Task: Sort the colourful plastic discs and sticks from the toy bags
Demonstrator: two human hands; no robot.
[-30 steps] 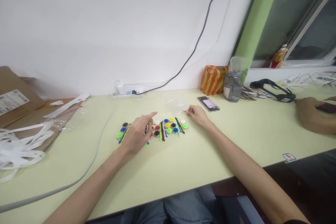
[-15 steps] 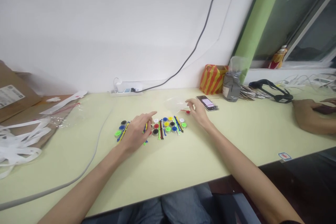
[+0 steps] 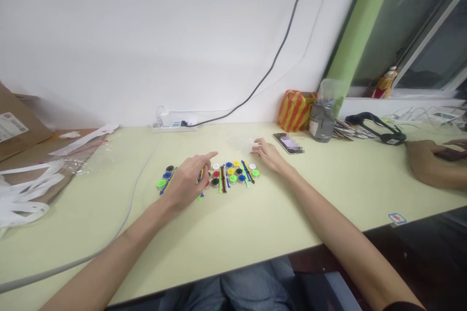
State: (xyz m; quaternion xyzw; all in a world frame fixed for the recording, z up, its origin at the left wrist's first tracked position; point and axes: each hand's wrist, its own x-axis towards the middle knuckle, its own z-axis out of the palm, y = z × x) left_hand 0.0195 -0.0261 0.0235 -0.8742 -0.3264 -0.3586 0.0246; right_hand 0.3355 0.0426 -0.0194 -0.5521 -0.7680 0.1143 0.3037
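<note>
Small round plastic discs (image 3: 233,178) in green, blue, red, yellow, black and white lie in clusters on the table, with thin coloured plastic sticks (image 3: 223,178) between them. Over the left part of this row rests my left hand (image 3: 188,175), its index finger stretched out and the thumb apart; it hides several pieces. My right hand (image 3: 269,154) is just beyond the right end of the row, palm down with fingers spread. A red piece (image 3: 257,155) shows under its fingertips, mostly covered; whether they touch it is unclear. Clear plastic film (image 3: 241,142) lies beside those fingers.
A phone (image 3: 288,143), a striped bag (image 3: 296,109) and a grey pouch (image 3: 321,121) stand right of centre. A power strip (image 3: 175,127) lies by the wall. A grey cable (image 3: 120,233), white straps (image 3: 25,194) and cardboard (image 3: 22,131) occupy the left. Another person's hands (image 3: 434,163) are far right.
My right hand has moved slightly left and lower, so its fingers now cover most of the red piece that lay in the open beside them. My left hand stays nearly still.
</note>
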